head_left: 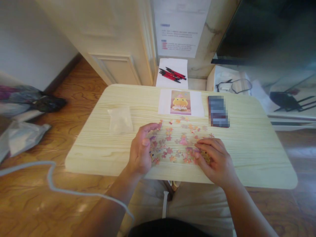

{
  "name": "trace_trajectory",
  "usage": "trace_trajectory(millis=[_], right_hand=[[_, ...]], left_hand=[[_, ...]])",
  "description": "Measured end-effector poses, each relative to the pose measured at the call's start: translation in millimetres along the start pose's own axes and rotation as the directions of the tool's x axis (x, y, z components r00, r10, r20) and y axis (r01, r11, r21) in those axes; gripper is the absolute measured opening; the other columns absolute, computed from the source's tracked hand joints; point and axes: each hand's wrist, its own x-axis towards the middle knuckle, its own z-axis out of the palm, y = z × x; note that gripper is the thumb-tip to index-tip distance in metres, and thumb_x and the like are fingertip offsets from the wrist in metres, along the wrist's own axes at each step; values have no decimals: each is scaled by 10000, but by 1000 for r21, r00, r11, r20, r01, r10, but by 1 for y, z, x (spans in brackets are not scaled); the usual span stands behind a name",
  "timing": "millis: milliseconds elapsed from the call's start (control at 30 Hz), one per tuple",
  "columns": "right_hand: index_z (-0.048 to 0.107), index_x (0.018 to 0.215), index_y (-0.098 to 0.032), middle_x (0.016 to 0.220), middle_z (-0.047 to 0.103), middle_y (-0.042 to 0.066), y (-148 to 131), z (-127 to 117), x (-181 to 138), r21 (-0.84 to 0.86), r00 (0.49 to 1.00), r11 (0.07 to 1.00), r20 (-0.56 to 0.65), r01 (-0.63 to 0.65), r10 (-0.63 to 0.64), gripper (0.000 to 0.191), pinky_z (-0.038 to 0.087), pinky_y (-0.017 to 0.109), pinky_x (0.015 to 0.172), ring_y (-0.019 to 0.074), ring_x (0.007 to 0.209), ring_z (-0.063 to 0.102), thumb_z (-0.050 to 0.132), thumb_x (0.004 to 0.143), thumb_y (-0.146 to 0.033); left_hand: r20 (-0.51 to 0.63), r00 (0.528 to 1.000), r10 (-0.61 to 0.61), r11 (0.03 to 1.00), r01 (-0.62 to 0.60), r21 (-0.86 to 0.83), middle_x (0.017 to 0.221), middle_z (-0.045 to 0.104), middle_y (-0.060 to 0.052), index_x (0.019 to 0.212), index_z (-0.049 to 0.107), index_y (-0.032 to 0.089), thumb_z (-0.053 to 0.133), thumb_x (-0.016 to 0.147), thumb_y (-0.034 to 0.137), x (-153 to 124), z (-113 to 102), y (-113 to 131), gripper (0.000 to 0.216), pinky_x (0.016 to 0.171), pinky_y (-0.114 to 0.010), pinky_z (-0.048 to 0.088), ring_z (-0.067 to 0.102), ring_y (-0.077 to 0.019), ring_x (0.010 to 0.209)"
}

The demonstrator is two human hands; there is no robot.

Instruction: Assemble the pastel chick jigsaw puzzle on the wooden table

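Note:
Small jigsaw puzzle pieces (183,139) in pink, orange and purple lie scattered between my hands on the pale wooden table (251,144). My left hand (142,149) rests at the left side of the pieces, its fingers curved and the thumb held apart. At the right side, my right hand (214,158) reaches over several pieces, some of them yellow. Its thumb and fingertips are a little apart and close to the pieces; nothing held shows between them. Beyond the pieces lies a white sheet with a printed picture (181,102) of a yellow cartoon figure.
A clear plastic bag (120,120) lies left on the table and a phone (218,111) lies right. Red and black pens (172,75) sit on white paper behind the table. A white box (225,77) holds cables. A white cable (74,192) crosses above my left forearm.

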Motion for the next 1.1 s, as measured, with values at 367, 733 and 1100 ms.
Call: trace_trajectory(millis=[367, 733, 1100], right_hand=[[747, 1144, -268, 1131, 723, 84, 1, 0, -1, 15, 1000, 1000, -9, -14, 15, 239, 546, 541, 989, 293, 1080, 665, 735, 908, -238], [750, 1096, -264, 1107, 733, 76, 2, 0, 0, 15, 999, 1000, -39, 3, -2, 210, 516, 549, 1030, 286, 1067, 665, 741, 895, -206], [754, 1031, -224, 1045, 736, 79, 5, 2, -1, -20, 996, 999, -91, -26, 24, 127, 546, 470, 951, 264, 1037, 651, 694, 919, -221]], left_hand=[[82, 997, 14, 995, -22, 95, 1354, 686, -97, 1329, 684, 256, 254, 1034, 692, 0, -1, 4, 680, 1112, -525, 469, 613, -314, 1283], [-62, 989, -134, 991, 134, -8, 1398, 665, -77, 1342, 656, 273, 99, 1046, 661, 8, -3, -10, 740, 1113, -484, 429, 594, -272, 1282], [40, 998, -58, 984, 51, 169, 1329, 706, -103, 1291, 695, 200, 194, 1074, 629, 8, -1, -2, 695, 1011, -436, 529, 631, -272, 1243]])
